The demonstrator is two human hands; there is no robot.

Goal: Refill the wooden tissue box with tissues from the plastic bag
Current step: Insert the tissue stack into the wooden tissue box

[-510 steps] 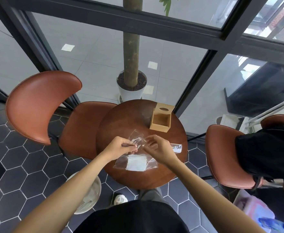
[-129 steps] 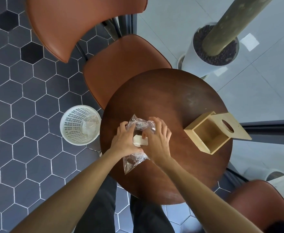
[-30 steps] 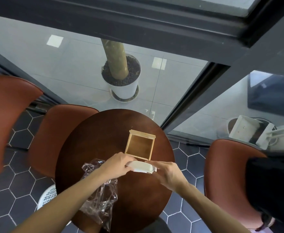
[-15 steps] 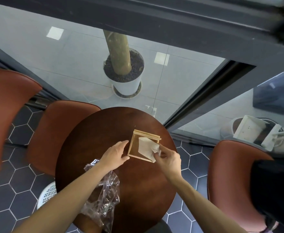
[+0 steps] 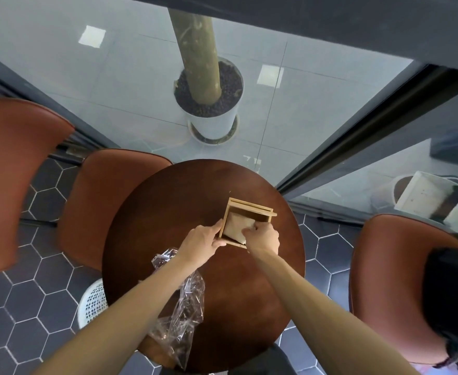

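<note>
Right hand (image 5: 261, 238) curled, fingertips pinching tissue stack (image 5: 236, 228) and pressing it down inside wooden tissue box (image 5: 245, 211). Left hand (image 5: 199, 246) half open, thumb and fingers bracing box's near-left wall. From my feed, box sits open-topped between both hands. Empty plastic bag (image 5: 182, 307) crumpled under left forearm on round wooden table (image 5: 233, 293). White perforated basket (image 5: 92, 303) beyond left elbow, on floor.

The wooden tissue box (image 5: 245, 212) occupies the tabletop's (image 5: 249, 293) far right edge; the plastic bag (image 5: 184, 301) obstructs the near left edge. Centre and near right remain clear.
</note>
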